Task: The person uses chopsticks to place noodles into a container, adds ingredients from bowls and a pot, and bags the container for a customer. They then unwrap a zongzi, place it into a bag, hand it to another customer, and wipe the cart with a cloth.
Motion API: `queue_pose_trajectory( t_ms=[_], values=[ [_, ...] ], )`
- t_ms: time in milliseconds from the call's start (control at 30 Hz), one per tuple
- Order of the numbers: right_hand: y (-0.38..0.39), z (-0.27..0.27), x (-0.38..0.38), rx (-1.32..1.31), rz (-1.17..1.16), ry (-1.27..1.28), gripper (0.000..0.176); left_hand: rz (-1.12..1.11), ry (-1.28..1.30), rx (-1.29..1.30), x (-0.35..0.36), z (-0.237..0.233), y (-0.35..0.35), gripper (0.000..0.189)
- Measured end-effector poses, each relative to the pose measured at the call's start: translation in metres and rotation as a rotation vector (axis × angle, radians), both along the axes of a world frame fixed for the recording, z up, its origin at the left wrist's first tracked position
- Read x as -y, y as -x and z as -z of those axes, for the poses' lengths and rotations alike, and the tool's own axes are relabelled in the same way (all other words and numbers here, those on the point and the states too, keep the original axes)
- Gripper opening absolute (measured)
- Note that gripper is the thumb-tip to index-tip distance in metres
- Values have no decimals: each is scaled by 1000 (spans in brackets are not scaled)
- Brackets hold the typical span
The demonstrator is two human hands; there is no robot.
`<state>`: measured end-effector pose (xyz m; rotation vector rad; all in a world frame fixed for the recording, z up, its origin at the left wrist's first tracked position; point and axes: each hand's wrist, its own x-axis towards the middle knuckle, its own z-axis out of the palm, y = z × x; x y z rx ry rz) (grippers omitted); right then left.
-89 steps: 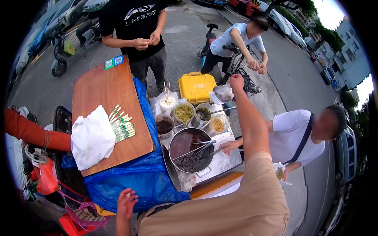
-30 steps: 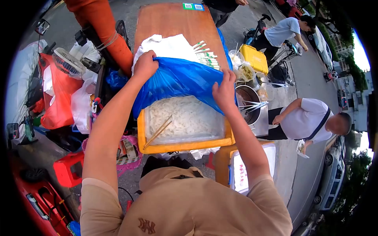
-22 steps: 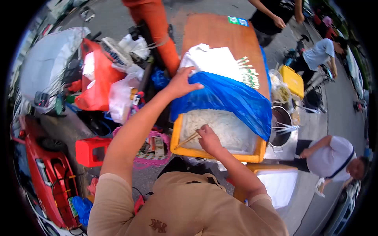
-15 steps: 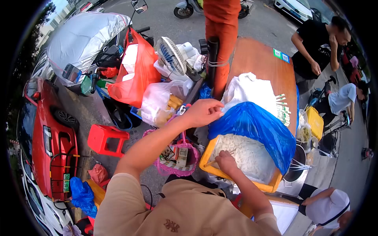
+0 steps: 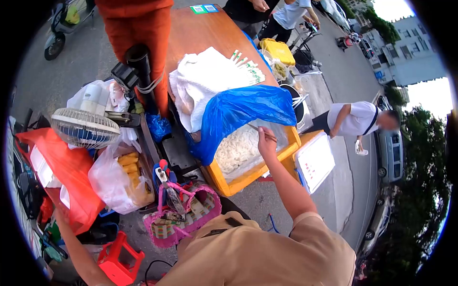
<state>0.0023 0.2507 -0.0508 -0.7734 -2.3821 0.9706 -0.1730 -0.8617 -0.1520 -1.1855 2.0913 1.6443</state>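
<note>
I've moved the left hand to the red bag; I can't tell its grip. So just the right hand, holding chopsticks, is by the noodles inside the near edge of the yellow box.

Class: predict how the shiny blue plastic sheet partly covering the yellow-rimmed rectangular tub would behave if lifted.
The shiny blue plastic sheet would probably flop, since it sags in loose folds. It looks light, given its fine wrinkles. Its gloss suggests it may feel slippery.
</note>
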Motion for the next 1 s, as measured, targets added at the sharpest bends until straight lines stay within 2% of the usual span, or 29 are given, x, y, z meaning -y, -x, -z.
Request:
queue_pose_trajectory(
  t_ms=[33,67,100,133,167,200,233,267,300,333,367,400,533,600,667,733,767,833,867,933,1000],
  values=[
    [11,11,-8,-117,73,74,24,-214,-65,-5,-7,8,-4,82],
    [22,23,-13,-238,144,145,28,-229,-96,-34,-9,7,-10,86],
    [33,46,-30,-253,232,176,28,-244,-138,-72,-16,8,-20,90],
    [43,68,-46,-270,320,208,28,-2,-86,-130,-19,1,-31,65],
    [55,82,-52,-231,395,291,27,111,-164,-149,-28,-3,-30,39],
    [59,98,-52,-187,478,373,26,-41,-75,-260,-42,11,-35,30],
    [64,122,-50,-202,457,285,22,159,-59,-31,-41,-7,-34,50],
    [70,97,-22,-222,406,380,19,261,125,17,-46,-5,-27,50],
    [69,98,-12,-145,348,312,19,331,317,28,-57,0,-22,50],
    [59,71,9,-108,281,375,18,400,498,42,-70,5,-18,50],
    [43,50,23,-11,237,435,19,463,652,55,-85,9,-10,50],
    [26,40,36,116,104,386,20,493,782,55,-97,12,-6,50],
    [-38,-8,70,275,-223,305,14,552,1083,0,-115,23,13,51],
    [-65,-18,51,315,-308,293,13,569,1165,-51,-123,23,26,51],
    [-78,-26,21,422,-247,111,12,553,1283,-133,-113,25,29,51],
    [-83,-31,-12,400,15,197,13,489,1456,-335,-115,29,22,52],
    [-79,-29,-5,400,5,205,13,588,1366,-178,-105,33,24,51],
    [-71,-36,8,446,180,272,18,703,1250,-13,-107,36,22,50],
    [-66,-42,17,446,177,277,18,745,1214,29,-109,34,19,49],
    [-56,-52,33,461,-27,282,18,808,1170,83,-108,27,13,48],
    [-47,-41,11,292,100,385,21,837,1149,116,-107,22,10,48]
  ],
)
